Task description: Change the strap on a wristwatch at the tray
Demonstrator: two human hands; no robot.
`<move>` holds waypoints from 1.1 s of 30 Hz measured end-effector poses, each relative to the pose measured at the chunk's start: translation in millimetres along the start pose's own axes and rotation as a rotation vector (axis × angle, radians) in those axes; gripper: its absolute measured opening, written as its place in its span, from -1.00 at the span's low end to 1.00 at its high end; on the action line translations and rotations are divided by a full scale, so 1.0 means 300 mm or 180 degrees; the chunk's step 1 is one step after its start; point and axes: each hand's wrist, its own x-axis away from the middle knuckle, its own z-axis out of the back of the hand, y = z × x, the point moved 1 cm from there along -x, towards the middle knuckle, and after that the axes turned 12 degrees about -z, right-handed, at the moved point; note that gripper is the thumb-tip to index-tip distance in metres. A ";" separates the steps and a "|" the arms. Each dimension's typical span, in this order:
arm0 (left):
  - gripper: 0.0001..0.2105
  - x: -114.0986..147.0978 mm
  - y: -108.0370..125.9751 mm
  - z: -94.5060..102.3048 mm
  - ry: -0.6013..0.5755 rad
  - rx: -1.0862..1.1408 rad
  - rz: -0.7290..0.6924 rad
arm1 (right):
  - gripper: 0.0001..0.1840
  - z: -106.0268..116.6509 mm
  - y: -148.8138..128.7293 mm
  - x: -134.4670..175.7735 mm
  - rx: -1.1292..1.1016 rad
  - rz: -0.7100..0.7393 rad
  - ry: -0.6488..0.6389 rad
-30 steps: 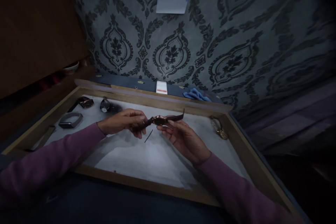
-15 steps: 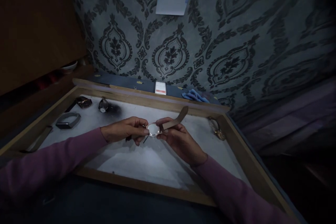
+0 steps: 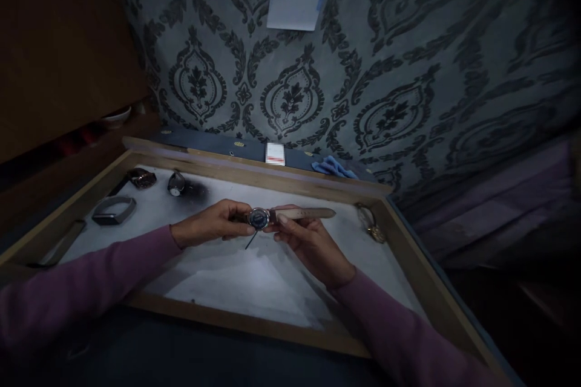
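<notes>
While both hands meet over the shallow wooden-framed tray (image 3: pixel 254 174), this is how things stand:
Left hand (image 3: pixel 213 227): fingers pinching the left side of the round dark-dialled wristwatch (image 3: pixel 258 217).
Right hand (image 3: pixel 308 242): fingers pinching the watch's tan strap (image 3: pixel 308 213), which juts out level to the right.
Watch: held above the tray's grey floor, between the two hands.
Thin dark pin (image 3: pixel 252 240): just under the watch.
Tray's far left: grey band (image 3: pixel 112 210) and two more watches (image 3: pixel 141 178).
Tray's right wall: gold-coloured watch (image 3: pixel 372 224).
</notes>
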 end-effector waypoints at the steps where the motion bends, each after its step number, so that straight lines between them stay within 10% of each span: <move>1: -0.70 0.000 0.000 -0.002 -0.0015 -0.0050 0.0020 | -0.76 -0.001 -0.001 0.002 0.0029 -0.0009 0.0012; 18: -0.67 0.009 0.021 0.004 0.0692 -0.0417 -0.0224 | -0.61 0.079 -0.042 0.011 0.0934 -0.0097 0.0473; 23: -0.62 0.017 0.021 0.033 0.1007 -0.0461 -0.0127 | -0.90 0.192 -0.061 0.038 0.2526 0.0340 0.1257; 33: -0.61 0.012 0.013 0.025 0.1023 -0.0587 -0.0082 | -0.95 0.162 0.018 0.041 0.4406 0.0301 0.0999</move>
